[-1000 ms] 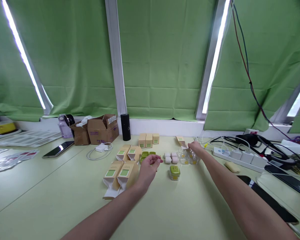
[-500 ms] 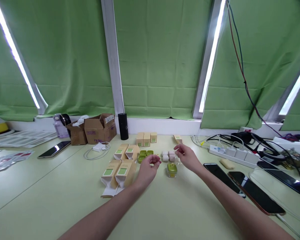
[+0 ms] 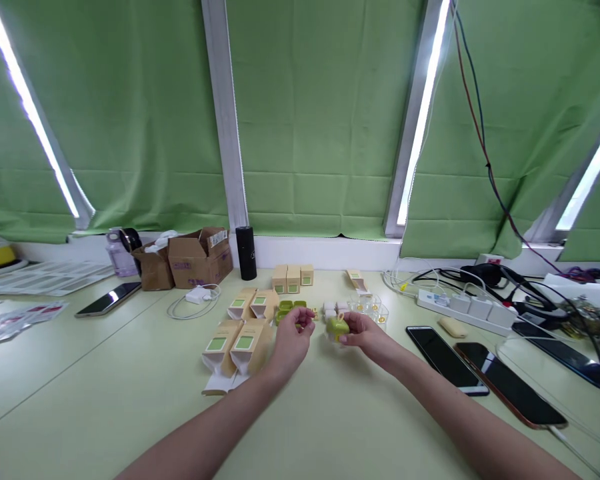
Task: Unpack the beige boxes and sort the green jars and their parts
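Note:
My right hand (image 3: 369,335) grips a small clear jar with a green lid (image 3: 337,327), its fingers closed round the jar's right side. My left hand (image 3: 294,337) is beside it to the left, thumb and fingertips pinched together; whatever they hold is too small to make out. Green lids (image 3: 286,307) lie just behind the left hand, partly hidden by it. Pale pink-white pieces (image 3: 329,307) sit behind the jar. Several clear cups with yellow bottoms (image 3: 375,308) stand behind my right hand.
Open cardboard boxes with green labels (image 3: 250,343) stand left of my hands, and smaller closed ones (image 3: 293,277) behind. A flat carton (image 3: 356,279) lies at the back. Phones (image 3: 447,360) and a power strip (image 3: 460,307) are on the right; a brown box (image 3: 195,261) and black bottle (image 3: 246,253) are back left.
My right hand has come from the clear cups at the right to the green-lidded jar and closed on it. The left hand has stayed nearly in place, pinched. The view has shifted slightly.

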Motion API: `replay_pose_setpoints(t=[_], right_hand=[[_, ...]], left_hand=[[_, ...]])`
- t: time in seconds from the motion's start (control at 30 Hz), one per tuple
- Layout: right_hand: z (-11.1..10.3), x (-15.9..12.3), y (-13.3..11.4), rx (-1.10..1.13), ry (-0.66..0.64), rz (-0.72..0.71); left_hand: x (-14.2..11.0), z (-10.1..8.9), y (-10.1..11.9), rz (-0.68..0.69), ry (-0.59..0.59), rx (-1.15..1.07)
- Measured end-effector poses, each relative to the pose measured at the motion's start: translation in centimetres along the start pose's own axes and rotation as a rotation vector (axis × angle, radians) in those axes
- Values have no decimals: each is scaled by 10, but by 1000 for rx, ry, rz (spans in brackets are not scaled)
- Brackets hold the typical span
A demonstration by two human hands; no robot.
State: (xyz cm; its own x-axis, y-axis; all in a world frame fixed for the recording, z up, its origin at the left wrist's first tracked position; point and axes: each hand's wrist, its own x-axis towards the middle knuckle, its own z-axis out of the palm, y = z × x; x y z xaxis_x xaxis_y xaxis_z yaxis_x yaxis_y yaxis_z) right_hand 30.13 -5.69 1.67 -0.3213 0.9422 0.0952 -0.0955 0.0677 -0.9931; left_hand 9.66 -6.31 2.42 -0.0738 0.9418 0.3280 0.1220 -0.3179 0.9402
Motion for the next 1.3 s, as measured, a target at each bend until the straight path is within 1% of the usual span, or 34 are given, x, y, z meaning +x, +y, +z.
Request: replay_pose_setpoints(t=[0.1, 0.17, 0.23, 0.37, 0.47, 0.63, 0.77, 0.9, 1.03, 1.13, 1.3], right_hand=[[8, -3, -17, 282, -102, -23], [12, -5, -20, 376, -148, -51], [15, -6, -16, 397, -167, -81], [19, -9, -2, 413, -96, -100], [21, -10, 4, 435, -46, -100], [24, -12, 5, 446, 46, -118], [28, -16, 3, 391, 81, -147], [32, -21, -2, 273, 92, -220], [38, -27, -4, 175, 151, -326], [40, -30, -5, 139, 156, -371], [40, -29, -3, 138, 148, -383]], left_hand=[[0, -1, -1, -9, -2, -50], [-2, -2, -1, -12, -16, -75], [-4, -2, 0, -3, -27, -86], [-10, -1, 4, 15, -52, -87], [-14, 2, 9, 23, -63, -84], [-17, 4, 16, 19, -54, -103], [-17, 4, 14, 27, -56, -122], [-18, 4, 13, 31, -92, -175], [-20, 3, 16, 36, -81, -254], [-20, 2, 17, 36, -87, -289], [-18, 2, 15, 2, -93, -328]])
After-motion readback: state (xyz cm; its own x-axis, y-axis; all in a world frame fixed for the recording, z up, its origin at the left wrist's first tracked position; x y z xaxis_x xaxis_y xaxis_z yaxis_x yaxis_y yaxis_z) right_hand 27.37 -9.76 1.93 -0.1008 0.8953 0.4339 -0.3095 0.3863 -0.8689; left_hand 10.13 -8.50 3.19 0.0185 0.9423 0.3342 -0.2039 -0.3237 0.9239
